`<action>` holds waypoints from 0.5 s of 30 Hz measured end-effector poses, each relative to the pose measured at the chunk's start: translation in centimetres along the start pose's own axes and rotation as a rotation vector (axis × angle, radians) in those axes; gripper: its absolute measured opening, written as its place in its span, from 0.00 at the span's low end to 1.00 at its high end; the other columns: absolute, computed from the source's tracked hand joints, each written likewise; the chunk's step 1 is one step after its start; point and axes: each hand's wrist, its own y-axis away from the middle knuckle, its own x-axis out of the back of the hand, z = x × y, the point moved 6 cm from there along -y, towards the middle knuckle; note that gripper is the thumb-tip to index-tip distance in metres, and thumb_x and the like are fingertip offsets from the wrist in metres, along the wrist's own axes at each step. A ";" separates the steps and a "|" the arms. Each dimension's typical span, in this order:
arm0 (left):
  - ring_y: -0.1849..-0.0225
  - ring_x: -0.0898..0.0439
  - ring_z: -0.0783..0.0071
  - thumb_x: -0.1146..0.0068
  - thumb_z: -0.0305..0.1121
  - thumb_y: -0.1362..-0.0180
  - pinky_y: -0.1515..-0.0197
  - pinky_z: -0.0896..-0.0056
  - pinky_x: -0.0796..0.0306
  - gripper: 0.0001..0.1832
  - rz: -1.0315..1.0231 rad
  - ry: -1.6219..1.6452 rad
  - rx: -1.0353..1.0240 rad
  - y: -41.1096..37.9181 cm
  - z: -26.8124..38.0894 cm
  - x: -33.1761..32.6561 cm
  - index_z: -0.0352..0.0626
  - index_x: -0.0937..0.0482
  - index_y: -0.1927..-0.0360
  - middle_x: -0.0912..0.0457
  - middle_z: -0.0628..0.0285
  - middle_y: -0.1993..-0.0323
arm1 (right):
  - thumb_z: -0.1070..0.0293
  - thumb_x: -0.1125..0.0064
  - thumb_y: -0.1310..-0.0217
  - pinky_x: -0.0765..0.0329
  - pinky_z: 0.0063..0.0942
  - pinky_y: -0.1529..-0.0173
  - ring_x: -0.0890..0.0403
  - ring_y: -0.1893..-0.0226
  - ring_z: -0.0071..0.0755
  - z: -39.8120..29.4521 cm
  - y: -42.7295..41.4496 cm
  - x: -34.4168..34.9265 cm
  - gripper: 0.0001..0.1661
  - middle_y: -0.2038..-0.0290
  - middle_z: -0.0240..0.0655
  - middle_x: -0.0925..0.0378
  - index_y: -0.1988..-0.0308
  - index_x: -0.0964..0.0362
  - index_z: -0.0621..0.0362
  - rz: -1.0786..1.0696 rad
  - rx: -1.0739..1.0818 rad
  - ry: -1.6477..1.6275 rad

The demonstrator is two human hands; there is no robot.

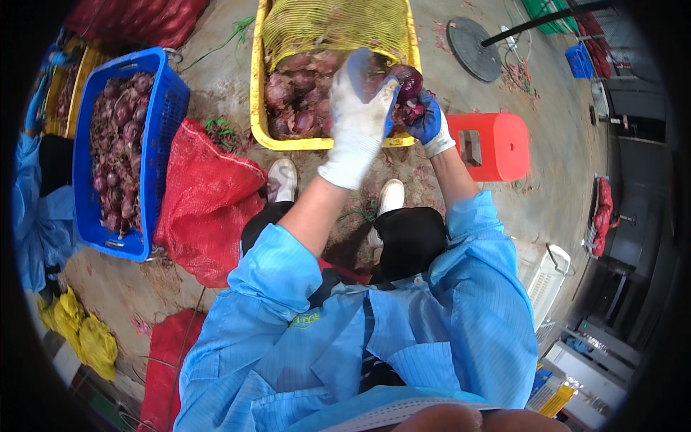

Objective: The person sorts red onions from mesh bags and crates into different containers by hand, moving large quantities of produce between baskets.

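Observation:
My right hand (426, 120), in a white glove with a blue-coated palm, grips a red onion at the right rim of a yellow crate (334, 144). A shiny, dark purple red onion (408, 82) shows just above its fingers, with ragged purple skin below it. My left hand (360, 94), gloved the same way, is blurred over the crate. Its fingers are spread and the tips come close to the onion; whether they touch is unclear. Inside the crate lie several red onions (302, 81) with dry skins, partly under a yellow mesh bag (334, 27).
A blue crate (162, 162) of smaller onions stands at left, with a red mesh sack (208, 205) beside it. A red plastic stool (507, 146) and a round black stand base (474, 49) are at right. Another person's blue sleeve (29, 178) shows at far left.

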 end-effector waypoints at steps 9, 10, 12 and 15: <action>0.48 0.23 0.66 0.29 0.30 0.52 0.48 0.66 0.24 0.39 -0.449 0.202 0.177 0.3 3.3 -3.4 0.38 0.36 0.38 0.24 0.54 0.48 | 0.66 0.55 0.30 0.23 0.35 0.44 0.21 0.51 0.36 0.1 5.3 -10.8 0.19 0.50 0.41 0.24 0.43 0.34 0.63 0.175 0.265 0.334; 0.49 0.23 0.66 0.29 0.30 0.51 0.49 0.65 0.23 0.36 -0.375 0.292 0.261 -0.5 2.1 -2.6 0.39 0.34 0.39 0.24 0.54 0.48 | 0.69 0.52 0.32 0.23 0.33 0.45 0.21 0.51 0.34 0.3 5.6 -12.1 0.19 0.52 0.39 0.23 0.44 0.33 0.63 0.112 0.215 0.334; 0.55 0.20 0.65 0.32 0.31 0.48 0.52 0.64 0.22 0.29 -0.200 0.483 0.480 -1.1 -0.1 -1.7 0.39 0.30 0.43 0.22 0.55 0.51 | 0.70 0.45 0.36 0.28 0.26 0.44 0.24 0.51 0.26 0.3 7.1 -13.8 0.20 0.53 0.33 0.23 0.45 0.32 0.63 0.194 0.276 0.623; 0.62 0.17 0.67 0.45 0.51 0.38 0.58 0.64 0.21 0.26 -0.251 0.521 0.559 -0.5 -0.2 -2.1 0.37 0.25 0.49 0.18 0.57 0.58 | 0.71 0.44 0.38 0.32 0.23 0.42 0.27 0.49 0.23 0.5 8.2 -14.6 0.23 0.50 0.32 0.24 0.44 0.32 0.64 0.195 0.411 0.879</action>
